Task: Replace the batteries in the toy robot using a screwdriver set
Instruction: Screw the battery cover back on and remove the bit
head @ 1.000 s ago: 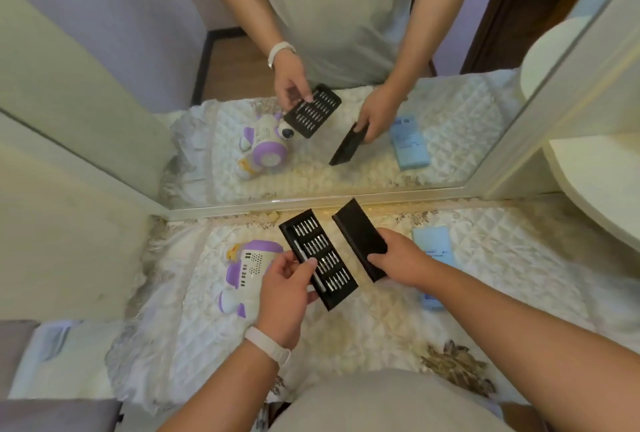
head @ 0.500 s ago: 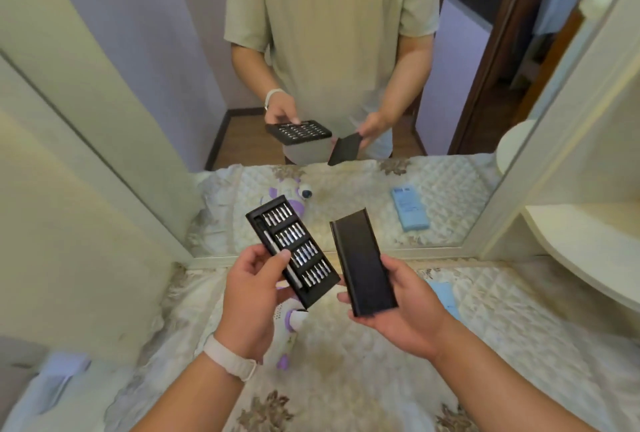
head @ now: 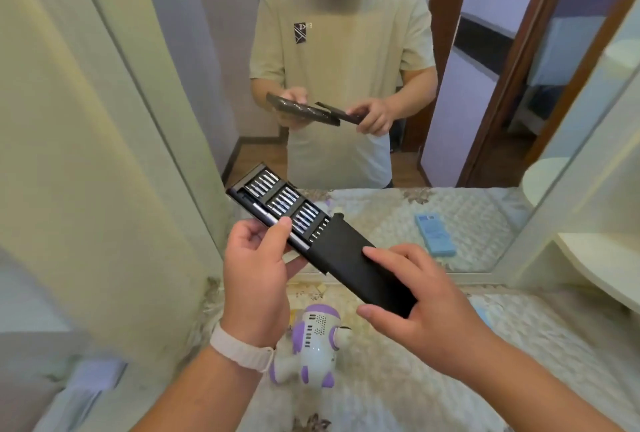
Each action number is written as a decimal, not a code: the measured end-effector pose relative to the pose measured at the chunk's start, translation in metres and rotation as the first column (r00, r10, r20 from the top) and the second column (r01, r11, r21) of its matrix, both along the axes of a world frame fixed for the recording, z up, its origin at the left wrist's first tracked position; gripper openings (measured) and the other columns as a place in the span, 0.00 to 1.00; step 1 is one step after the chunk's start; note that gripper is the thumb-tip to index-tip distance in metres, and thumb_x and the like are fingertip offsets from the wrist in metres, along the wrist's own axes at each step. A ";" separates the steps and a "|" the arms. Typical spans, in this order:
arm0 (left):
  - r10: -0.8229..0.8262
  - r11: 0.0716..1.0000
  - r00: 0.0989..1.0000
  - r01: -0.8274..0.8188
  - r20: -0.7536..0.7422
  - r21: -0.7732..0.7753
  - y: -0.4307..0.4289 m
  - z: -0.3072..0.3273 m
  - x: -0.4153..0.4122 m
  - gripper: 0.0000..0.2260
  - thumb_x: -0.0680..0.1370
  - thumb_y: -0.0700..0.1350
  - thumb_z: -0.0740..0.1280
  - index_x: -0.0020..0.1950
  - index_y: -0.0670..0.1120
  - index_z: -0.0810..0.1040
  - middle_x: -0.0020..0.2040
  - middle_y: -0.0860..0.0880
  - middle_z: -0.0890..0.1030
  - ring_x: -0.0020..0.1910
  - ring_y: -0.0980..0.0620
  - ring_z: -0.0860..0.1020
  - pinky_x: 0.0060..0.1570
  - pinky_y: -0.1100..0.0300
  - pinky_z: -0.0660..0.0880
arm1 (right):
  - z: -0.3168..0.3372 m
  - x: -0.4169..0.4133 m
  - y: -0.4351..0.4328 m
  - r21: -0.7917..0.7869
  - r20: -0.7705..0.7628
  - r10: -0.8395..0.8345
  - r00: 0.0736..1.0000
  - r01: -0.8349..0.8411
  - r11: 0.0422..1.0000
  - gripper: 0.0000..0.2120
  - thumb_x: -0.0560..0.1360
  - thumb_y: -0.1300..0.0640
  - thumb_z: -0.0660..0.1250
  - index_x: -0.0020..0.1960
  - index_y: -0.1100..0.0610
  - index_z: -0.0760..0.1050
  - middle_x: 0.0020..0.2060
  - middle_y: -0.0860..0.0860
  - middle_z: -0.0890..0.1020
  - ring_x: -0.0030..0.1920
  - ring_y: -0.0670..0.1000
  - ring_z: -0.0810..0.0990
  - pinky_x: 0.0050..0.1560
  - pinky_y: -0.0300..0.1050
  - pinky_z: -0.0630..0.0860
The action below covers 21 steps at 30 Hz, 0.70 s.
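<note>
I hold the screwdriver set in the air above the table. My left hand [head: 254, 268] grips the black bit tray [head: 277, 206], which shows rows of silver bits and a driver handle along its left edge. My right hand [head: 422, 296] holds the black sleeve cover [head: 363, 265], and the tray's near end sits inside the sleeve. Below my hands the white and purple toy robot [head: 313, 345] lies on the quilted table cover, speaker grille facing up.
A large mirror [head: 346, 67] stands right behind the table and reflects me and the table. A light blue box shows only as a reflection [head: 435, 234] in the mirror. A cream shelf [head: 602, 258] juts in at the right. The quilted cover [head: 485, 345] spreads across the table.
My hands have risen toward the camera and come together. The tray and sleeve were apart before; now the tray's end is inside the sleeve. The view has tilted up.
</note>
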State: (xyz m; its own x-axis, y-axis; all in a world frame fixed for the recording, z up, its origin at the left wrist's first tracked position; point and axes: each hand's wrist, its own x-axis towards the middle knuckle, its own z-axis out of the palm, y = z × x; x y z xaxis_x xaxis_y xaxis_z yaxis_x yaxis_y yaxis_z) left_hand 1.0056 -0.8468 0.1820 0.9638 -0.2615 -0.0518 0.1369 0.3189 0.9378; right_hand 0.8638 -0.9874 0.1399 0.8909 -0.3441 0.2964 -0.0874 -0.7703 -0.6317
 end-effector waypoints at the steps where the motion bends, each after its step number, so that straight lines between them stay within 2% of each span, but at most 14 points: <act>1: 0.008 1.000 1.000 -0.008 -0.001 -0.010 0.005 0.002 0.002 0.05 0.80 0.38 0.66 0.46 0.45 0.73 0.39 0.50 0.83 0.37 0.55 0.82 0.38 0.53 0.82 | -0.001 0.001 0.004 -0.030 0.012 -0.011 1.000 0.012 0.999 0.32 0.67 0.32 0.66 0.69 0.36 0.65 0.55 0.34 0.68 0.56 0.39 0.71 0.50 0.29 0.68; 5: 0.026 0.999 1.000 -0.026 0.016 -0.031 0.019 0.012 0.013 0.04 0.80 0.38 0.66 0.48 0.45 0.73 0.42 0.46 0.83 0.37 0.53 0.83 0.36 0.55 0.81 | 0.002 0.006 0.016 -0.081 0.036 -0.025 0.999 0.028 0.996 0.32 0.68 0.30 0.64 0.70 0.36 0.65 0.55 0.34 0.68 0.55 0.39 0.71 0.50 0.31 0.70; 9: 0.016 0.999 1.000 -0.015 0.017 -0.043 0.024 0.018 0.023 0.03 0.80 0.38 0.66 0.48 0.45 0.74 0.44 0.44 0.83 0.39 0.50 0.83 0.38 0.51 0.82 | 0.011 0.012 0.020 -0.105 0.008 -0.023 1.000 0.024 0.994 0.32 0.68 0.26 0.60 0.70 0.33 0.63 0.55 0.34 0.68 0.56 0.41 0.72 0.51 0.34 0.71; 12: 0.017 0.998 1.000 -0.016 0.013 -0.057 0.025 0.022 0.033 0.03 0.80 0.38 0.66 0.49 0.45 0.74 0.45 0.44 0.83 0.39 0.50 0.83 0.38 0.51 0.81 | 0.018 0.017 0.020 -0.148 0.001 -0.031 1.000 0.031 0.988 0.32 0.68 0.29 0.62 0.70 0.33 0.63 0.55 0.35 0.69 0.54 0.43 0.73 0.50 0.37 0.73; 17: 0.004 0.997 1.000 -0.005 -0.019 -0.078 0.025 0.025 0.048 0.04 0.80 0.38 0.67 0.48 0.46 0.74 0.47 0.42 0.83 0.39 0.49 0.82 0.42 0.48 0.82 | 0.028 0.027 0.018 -0.195 -0.020 -0.022 1.000 0.018 0.981 0.32 0.69 0.31 0.63 0.71 0.33 0.60 0.55 0.35 0.68 0.54 0.43 0.72 0.49 0.37 0.73; 21: -0.009 0.994 1.000 0.007 -0.015 -0.108 0.025 0.028 0.055 0.04 0.80 0.37 0.66 0.48 0.45 0.74 0.45 0.44 0.83 0.38 0.50 0.82 0.43 0.47 0.82 | 0.036 0.036 0.015 -0.228 -0.038 -0.006 0.999 -0.003 0.974 0.32 0.69 0.31 0.61 0.71 0.32 0.59 0.55 0.34 0.67 0.54 0.42 0.71 0.48 0.37 0.73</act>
